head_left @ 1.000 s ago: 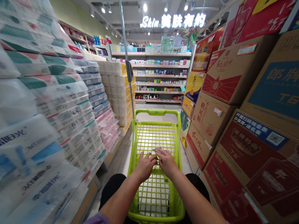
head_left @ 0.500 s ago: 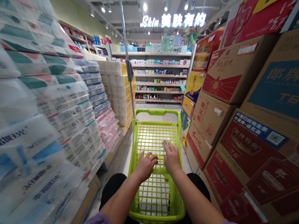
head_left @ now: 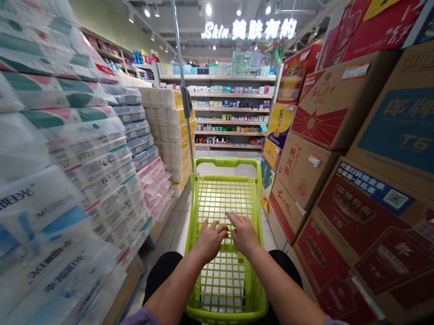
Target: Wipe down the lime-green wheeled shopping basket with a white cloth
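Two bare hands, the left hand [head_left: 210, 242] and the right hand [head_left: 242, 233], lie open, fingers spread and gripping nothing, fingertips resting on the mesh of a lime-green plastic shopping cart [head_left: 224, 316].

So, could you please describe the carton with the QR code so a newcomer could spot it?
On the right of the aisle, beside the lime-green shopping cart, cartons are stacked. The red carton near the bottom, under a blue-panelled one, stands out by its blue strip with a QR code.
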Demonstrator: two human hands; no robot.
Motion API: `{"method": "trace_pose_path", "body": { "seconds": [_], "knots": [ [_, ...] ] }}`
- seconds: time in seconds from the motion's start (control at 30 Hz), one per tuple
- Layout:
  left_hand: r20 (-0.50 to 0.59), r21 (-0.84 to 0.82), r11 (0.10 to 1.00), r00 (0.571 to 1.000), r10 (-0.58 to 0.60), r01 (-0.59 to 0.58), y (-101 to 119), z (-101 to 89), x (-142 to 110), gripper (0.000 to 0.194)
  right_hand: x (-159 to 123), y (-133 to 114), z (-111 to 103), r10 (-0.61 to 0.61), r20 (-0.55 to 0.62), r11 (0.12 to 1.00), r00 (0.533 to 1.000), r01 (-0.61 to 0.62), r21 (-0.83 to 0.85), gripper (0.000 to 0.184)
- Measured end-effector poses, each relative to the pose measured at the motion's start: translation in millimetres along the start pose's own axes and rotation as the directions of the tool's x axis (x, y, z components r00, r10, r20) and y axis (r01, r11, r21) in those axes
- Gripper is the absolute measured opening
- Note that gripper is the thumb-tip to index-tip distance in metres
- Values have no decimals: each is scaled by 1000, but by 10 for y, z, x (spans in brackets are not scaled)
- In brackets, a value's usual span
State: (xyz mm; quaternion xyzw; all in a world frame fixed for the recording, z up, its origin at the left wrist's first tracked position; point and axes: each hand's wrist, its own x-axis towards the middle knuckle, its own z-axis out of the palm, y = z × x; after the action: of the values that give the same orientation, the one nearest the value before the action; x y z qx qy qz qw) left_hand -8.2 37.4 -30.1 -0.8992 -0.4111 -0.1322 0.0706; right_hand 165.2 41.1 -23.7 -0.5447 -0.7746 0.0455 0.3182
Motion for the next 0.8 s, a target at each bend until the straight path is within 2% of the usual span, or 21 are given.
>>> {"method": "trace_pose_path", "body": {
  "seconds": [0.07, 0.13, 0.23, 0.27, 0.33, 0.4, 0.43, 0.47, 0.57, 0.63, 0.67, 0.73, 0.8],
  "knots": [
    [5, 14, 1000, 1000, 5, -6, -4, -4, -1, 31, -3, 1, 12, -66, 40, 996, 997, 64, 60, 65],
    [11, 13, 1000, 1000, 8, -9, -3, -13, -3, 32, 11, 12, 19, 14, -31, 998, 999, -12, 56, 65],
    [14, -5, 1000, 1000, 3, -3, 3, -21, -1, 36, 31, 30, 20, 159, -182, 987, 970, -160, 6, 65],
    [12, -9, 1000, 1000, 0, 0, 4, -19, 0, 37, 29, 28, 21, 145, -180, 989, 973, -147, 0, 64],
    [6, -6, 1000, 1000, -2, 2, 4, -10, 5, 36, 13, 15, 23, 23, -90, 1000, 996, -21, 22, 61],
    [4, 5, 1000, 1000, 3, -3, 2, -3, 7, 34, -1, 2, 25, -110, 0, 991, 994, 110, 74, 55],
    [6, 9, 1000, 1000, 6, -6, 2, -3, 7, 34, -1, 3, 23, -126, 5, 988, 992, 125, 86, 53],
    [9, 11, 1000, 1000, 8, -8, 3, -7, 6, 33, 6, 9, 20, -97, -19, 992, 995, 98, 79, 53],
    [21, 0, 1000, 1000, 2, -2, 14, -34, 6, 37, 45, 46, 7, 109, -153, 994, 982, -111, -5, 59],
    [26, -11, 1000, 1000, -4, 4, 21, -49, 10, 38, 56, 57, 5, 159, -165, 984, 973, -170, -56, 61],
    [27, -15, 1000, 1000, -5, 5, 23, -52, 13, 38, 51, 53, 8, 135, -135, 987, 982, -145, -70, 60],
    [22, -13, 1000, 1000, -5, 5, 23, -50, 18, 35, 29, 29, 20, 15, -46, 998, 999, -18, -56, 57],
    [15, -7, 1000, 1000, -3, 3, 22, -46, 17, 33, 10, 9, 34, -112, 13, 994, 994, 112, -2, 53]
  ]
}}
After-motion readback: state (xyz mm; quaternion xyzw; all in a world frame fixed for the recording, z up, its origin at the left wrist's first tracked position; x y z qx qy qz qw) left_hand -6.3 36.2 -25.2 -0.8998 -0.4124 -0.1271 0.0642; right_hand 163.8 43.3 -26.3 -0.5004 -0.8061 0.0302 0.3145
